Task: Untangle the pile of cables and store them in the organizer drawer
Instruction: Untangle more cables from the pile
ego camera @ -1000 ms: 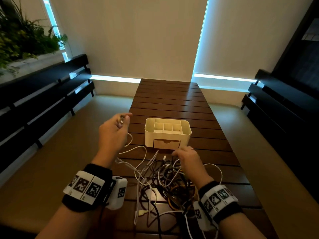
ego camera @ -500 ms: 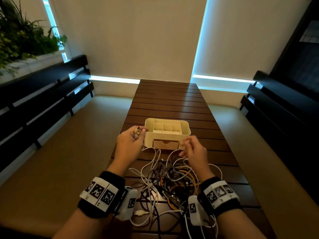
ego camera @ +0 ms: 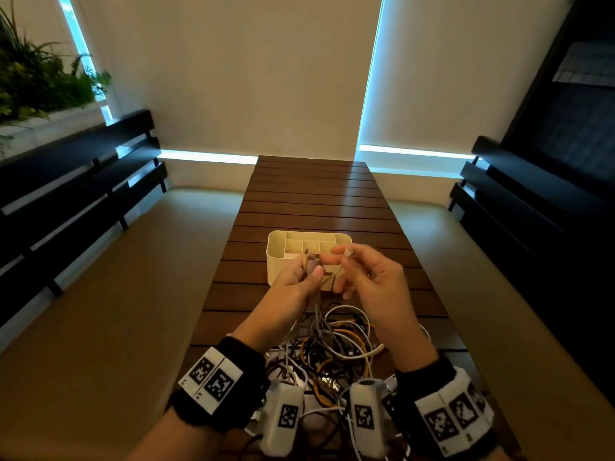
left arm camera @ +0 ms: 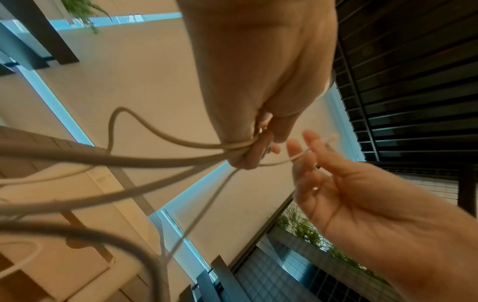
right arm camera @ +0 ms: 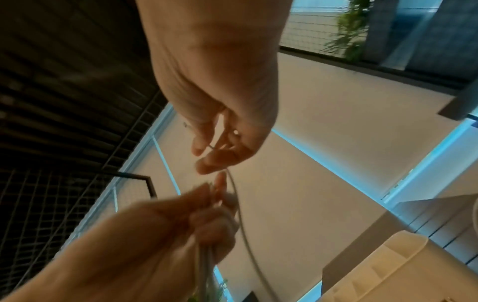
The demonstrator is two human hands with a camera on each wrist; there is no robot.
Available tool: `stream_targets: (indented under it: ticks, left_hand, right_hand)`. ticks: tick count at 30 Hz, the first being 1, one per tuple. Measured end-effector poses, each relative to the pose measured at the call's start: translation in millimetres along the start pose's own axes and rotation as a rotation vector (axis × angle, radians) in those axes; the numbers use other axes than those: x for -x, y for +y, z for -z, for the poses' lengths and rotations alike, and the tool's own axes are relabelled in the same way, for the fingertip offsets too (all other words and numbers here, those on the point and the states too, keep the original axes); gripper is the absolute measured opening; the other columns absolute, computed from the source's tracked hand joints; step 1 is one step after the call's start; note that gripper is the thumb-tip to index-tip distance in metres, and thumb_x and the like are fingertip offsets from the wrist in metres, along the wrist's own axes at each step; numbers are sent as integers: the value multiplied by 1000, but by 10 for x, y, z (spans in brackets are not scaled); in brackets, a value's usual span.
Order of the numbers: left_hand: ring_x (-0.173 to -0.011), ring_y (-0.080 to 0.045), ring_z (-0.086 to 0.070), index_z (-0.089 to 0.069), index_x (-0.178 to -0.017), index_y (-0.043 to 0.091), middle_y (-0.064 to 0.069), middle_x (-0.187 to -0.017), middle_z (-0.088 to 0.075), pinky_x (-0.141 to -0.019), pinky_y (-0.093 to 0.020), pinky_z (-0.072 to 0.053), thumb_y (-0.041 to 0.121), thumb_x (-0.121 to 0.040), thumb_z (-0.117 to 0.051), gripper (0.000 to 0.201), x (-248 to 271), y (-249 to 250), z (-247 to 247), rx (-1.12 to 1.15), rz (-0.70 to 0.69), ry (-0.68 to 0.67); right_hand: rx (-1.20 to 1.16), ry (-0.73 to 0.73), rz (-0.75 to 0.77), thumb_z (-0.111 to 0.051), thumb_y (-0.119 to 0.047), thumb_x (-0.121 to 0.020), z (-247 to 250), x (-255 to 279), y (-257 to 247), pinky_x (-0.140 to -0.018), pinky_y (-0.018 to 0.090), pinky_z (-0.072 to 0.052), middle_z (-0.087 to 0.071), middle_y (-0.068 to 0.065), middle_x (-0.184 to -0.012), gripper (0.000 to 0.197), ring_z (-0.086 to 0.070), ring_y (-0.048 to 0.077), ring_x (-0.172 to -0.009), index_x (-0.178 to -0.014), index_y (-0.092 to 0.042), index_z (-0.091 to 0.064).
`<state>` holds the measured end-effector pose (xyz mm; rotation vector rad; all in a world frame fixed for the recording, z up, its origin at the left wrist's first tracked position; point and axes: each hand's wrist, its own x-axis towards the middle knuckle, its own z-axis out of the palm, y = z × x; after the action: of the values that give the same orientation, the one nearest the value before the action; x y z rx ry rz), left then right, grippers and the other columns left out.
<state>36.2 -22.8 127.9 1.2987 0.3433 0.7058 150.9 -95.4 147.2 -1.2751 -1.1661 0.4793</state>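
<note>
A tangled pile of white, grey, orange and black cables lies on the near end of the brown slatted table. Behind it stands the cream organizer with open top compartments; my hands hide its front drawer. My left hand is raised over the pile and grips several cable ends with metal plugs sticking up. My right hand is close beside it and pinches the white plug end of a thin white cable that runs down past the left hand.
Dark slatted benches with tan cushions line both sides of the table. Plants sit on a ledge at the far left. Beyond the organizer the table runs to the blinds-covered wall.
Both hands rose and came together in front of the organizer. The left hand swung right with its cable ends, and the right hand lifted a white cable end up from the pile.
</note>
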Motion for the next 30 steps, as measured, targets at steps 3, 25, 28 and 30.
stream_targets:
  ticks: [3,25,28,30]
  left_hand:
    - [-84,-11,-68,-48,-119,8,-3,-96,-68,-72,-24,-56,9,-101,-31,25,-32,-50,-100,134,-7,70]
    - [-67,-18,-66,-55,-97,12,-7,-84,-65,-62,-34,-56,24,-102,-30,28,-136,109,-79,336,-54,314]
    - [-45,-6,-50,-47,-91,17,6,-59,-48,-62,-29,-56,24,-103,-32,20,-208,329,262,542,-169,514]
    - [-39,-2,-31,-46,-88,19,10,-52,-39,-41,-13,-34,27,-102,-32,21,-198,468,525,592,-235,602]
  right_hand:
    - [158,15,-19,-54,-10,-91,-98,59,86,-72,17,-49,-62,-9,-89,33,-57,1,-78,-110,-35,-62]
    - [41,-62,-119,-52,-16,-93,-229,71,308,-44,24,-44,-57,-2,-59,11,-52,12,-44,-87,-22,-44]
    - [263,-361,-243,-49,-22,-95,37,87,368,-48,17,-40,-49,-6,-47,18,-44,8,-40,-81,-16,-57]
    - [295,-470,-358,-49,-23,-95,251,105,460,-48,15,-39,-48,-7,-46,22,-43,4,-40,-77,-16,-60]
